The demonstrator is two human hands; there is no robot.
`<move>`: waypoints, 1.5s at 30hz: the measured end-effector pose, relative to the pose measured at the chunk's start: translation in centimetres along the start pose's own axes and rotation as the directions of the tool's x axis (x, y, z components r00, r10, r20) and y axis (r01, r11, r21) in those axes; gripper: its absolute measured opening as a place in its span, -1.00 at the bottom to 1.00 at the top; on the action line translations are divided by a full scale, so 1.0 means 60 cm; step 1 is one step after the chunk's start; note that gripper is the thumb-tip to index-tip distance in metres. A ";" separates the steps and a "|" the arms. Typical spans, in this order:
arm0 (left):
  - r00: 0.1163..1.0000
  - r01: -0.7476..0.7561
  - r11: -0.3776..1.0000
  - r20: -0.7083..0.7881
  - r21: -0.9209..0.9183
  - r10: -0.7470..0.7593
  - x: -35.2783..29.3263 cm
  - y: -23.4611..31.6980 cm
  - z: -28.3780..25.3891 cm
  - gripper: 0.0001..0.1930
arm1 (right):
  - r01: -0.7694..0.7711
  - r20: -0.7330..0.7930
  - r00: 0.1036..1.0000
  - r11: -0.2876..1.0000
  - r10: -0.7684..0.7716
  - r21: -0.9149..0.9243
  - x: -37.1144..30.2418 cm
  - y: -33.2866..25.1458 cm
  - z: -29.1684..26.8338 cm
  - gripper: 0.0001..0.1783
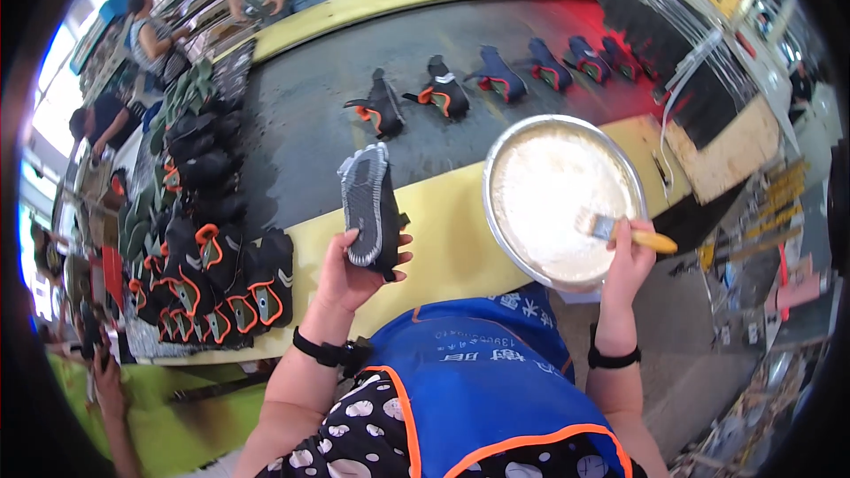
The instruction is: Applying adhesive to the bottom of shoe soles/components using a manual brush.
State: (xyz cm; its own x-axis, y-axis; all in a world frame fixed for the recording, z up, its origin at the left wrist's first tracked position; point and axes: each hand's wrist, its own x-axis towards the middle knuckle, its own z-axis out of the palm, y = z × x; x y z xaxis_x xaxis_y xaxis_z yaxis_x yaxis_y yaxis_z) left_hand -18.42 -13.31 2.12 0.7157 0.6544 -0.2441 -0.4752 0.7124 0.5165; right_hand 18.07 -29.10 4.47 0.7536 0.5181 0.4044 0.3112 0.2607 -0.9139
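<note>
Nearest to us: a blue apron with orange trim over a dotted black garment, at 6 o'clock. Both our forearms rise from it, each with a black wristband.

Our left hand is clenched around a black shoe, held sole-up, its grey-and-white tread facing us, toe toward 12 o'clock. The shoe hangs over the yellow edge of the conveyor.

Our right hand, at 3 o'clock of the shoe, grips a brush by its yellow handle; the bristles touch the white glue in a round metal pan.

On the dark belt toward 12 o'clock we note a row of shoes with orange trim, spaced apart. At 9 o'clock, a crowded pile of shoes sits beside the belt. Other people stand toward 11 o'clock.
</note>
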 end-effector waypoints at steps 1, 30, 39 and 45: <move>0.997 -0.017 1.000 -0.081 0.008 0.017 0.003 0.013 -0.011 -0.37 | -0.025 -0.029 0.999 0.999 0.024 -0.020 -0.005 0.011 -0.004 -0.91; 0.737 0.226 -0.112 -0.095 0.968 0.669 0.129 0.082 -0.083 -0.36 | -0.217 -0.177 0.968 0.943 0.176 -0.252 -0.043 0.062 0.011 -0.76; 0.867 0.233 -0.272 -0.073 0.934 0.492 -0.106 -0.068 -0.041 -0.44 | -0.208 -0.193 0.966 0.961 0.172 -0.183 -0.055 0.041 0.021 -0.79; 0.890 0.124 -0.322 0.039 0.939 0.454 -0.114 -0.099 -0.045 -0.40 | -0.206 -0.259 0.955 0.953 0.145 -0.223 -0.063 0.024 0.029 -0.79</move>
State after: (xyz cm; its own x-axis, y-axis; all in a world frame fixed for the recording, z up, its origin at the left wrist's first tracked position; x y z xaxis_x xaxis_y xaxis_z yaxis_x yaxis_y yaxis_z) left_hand -21.90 -21.31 -1.49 0.4409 0.8962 0.0491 0.7220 -0.3866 0.5738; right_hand 14.69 -29.28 1.70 0.9149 0.3215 0.2441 0.2707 -0.0400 -0.9618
